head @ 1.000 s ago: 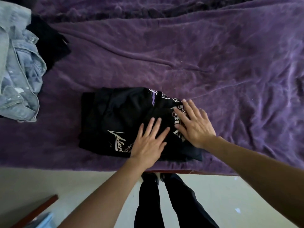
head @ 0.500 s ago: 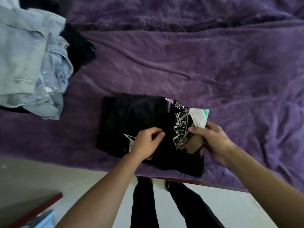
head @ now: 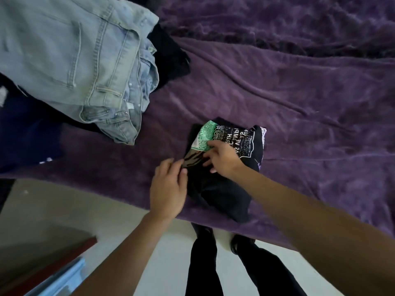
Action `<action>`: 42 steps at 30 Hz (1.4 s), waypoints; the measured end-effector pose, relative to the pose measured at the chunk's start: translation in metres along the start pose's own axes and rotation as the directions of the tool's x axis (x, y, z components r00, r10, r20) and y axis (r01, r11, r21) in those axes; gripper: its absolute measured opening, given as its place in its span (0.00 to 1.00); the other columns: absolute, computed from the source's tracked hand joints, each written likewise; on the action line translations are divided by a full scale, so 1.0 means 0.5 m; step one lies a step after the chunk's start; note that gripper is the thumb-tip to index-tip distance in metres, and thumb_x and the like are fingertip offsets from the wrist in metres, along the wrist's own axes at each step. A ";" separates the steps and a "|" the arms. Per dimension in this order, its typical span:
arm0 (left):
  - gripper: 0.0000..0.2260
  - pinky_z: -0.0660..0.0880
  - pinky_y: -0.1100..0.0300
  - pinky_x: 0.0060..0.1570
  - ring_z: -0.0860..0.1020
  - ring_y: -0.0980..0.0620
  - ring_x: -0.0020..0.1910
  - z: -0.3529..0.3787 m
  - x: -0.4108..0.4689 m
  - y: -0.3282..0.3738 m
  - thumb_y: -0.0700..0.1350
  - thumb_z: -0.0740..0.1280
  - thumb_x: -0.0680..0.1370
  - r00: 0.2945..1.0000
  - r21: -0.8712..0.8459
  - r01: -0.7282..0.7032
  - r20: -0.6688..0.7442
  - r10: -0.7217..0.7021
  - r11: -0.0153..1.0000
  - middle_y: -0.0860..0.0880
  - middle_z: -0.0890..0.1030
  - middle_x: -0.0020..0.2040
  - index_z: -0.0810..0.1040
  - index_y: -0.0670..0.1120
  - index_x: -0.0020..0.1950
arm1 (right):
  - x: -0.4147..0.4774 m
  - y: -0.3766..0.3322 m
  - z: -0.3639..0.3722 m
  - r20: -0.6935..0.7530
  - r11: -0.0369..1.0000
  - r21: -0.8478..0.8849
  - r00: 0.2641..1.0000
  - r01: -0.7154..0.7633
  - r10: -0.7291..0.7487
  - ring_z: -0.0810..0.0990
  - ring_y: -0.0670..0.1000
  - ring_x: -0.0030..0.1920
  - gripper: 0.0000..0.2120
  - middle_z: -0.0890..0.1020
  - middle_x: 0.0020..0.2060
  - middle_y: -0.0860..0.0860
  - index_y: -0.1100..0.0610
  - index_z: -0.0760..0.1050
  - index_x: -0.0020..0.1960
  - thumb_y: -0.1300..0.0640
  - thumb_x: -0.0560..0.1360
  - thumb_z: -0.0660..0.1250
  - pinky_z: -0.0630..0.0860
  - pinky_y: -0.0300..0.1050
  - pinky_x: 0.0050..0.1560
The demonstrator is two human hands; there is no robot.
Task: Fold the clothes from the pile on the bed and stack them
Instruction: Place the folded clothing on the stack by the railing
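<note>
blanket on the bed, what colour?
Purple; the blanket shows best in the head view.
</note>
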State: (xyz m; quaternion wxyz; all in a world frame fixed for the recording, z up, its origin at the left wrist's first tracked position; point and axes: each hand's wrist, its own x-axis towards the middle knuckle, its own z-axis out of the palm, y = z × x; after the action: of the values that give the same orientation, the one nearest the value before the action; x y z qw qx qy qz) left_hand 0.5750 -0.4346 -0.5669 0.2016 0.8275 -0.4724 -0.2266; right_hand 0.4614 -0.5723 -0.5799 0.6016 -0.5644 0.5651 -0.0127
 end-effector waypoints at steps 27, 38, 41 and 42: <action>0.53 0.61 0.52 0.69 0.62 0.48 0.74 0.098 0.345 0.121 0.63 0.77 0.62 0.765 0.045 -0.085 0.644 0.036 0.995 0.49 0.61 0.77 0.51 0.55 0.78 | 0.031 0.097 -0.230 -0.074 0.843 -0.537 0.997 -0.025 -0.017 0.79 0.53 0.56 0.41 0.81 0.53 0.47 0.45 0.69 0.65 0.32 0.57 0.75 0.75 0.49 0.54; 0.23 0.72 0.57 0.49 0.76 0.50 0.54 -0.011 0.170 0.391 0.63 0.76 0.62 0.699 0.127 -0.451 0.666 0.261 0.883 0.54 0.80 0.52 0.78 0.55 0.52 | -0.284 0.125 -0.375 -0.181 0.705 -0.705 0.941 0.079 -0.287 0.80 0.55 0.51 0.29 0.81 0.51 0.45 0.48 0.69 0.58 0.32 0.65 0.70 0.64 0.45 0.40; 0.22 0.68 0.56 0.46 0.74 0.49 0.55 0.018 0.093 0.515 0.63 0.73 0.67 0.670 0.156 -0.621 0.615 0.417 0.768 0.54 0.75 0.49 0.76 0.51 0.54 | -0.379 0.166 -0.477 -0.242 0.689 -0.722 0.906 0.071 -0.347 0.80 0.53 0.51 0.27 0.79 0.51 0.45 0.49 0.70 0.58 0.34 0.68 0.69 0.65 0.44 0.38; 0.21 0.67 0.56 0.43 0.75 0.49 0.53 0.035 0.064 0.557 0.63 0.72 0.68 0.664 0.151 -0.653 0.586 0.464 0.742 0.54 0.74 0.48 0.75 0.50 0.53 | -0.411 0.186 -0.515 -0.261 0.678 -0.733 0.896 0.058 -0.358 0.79 0.53 0.52 0.26 0.79 0.51 0.45 0.49 0.70 0.58 0.35 0.68 0.69 0.66 0.45 0.39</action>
State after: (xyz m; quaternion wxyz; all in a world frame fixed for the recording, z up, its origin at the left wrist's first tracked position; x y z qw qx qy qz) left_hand 0.3871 -0.5961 -0.4345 -0.0213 0.5684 -0.7747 -0.2760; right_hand 0.1509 -0.5755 -0.4366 0.2094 -0.7993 0.5627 0.0254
